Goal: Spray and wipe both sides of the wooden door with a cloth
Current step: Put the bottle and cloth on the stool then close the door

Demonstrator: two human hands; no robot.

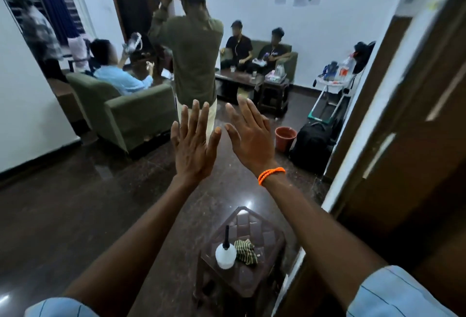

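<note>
My left hand [194,143] and my right hand [248,132] are stretched out in front of me, fingers straight and spread, backs toward me, holding nothing. An orange band circles my right wrist. Below my arms stands a small brown stool [267,279]. On it sit a white spray bottle [225,253] with a black nozzle and, touching its right side, a crumpled green-and-yellow striped cloth [245,252]. The dark wooden door [408,165] stands open at my right, seen at a steep angle.
A person in an olive shirt [195,59] stands just ahead with their back to me. Others sit on green sofas [131,112] around a low table [237,80]. An orange bucket [285,137], a black bag [312,142] and a folding rack [330,94] line the right wall.
</note>
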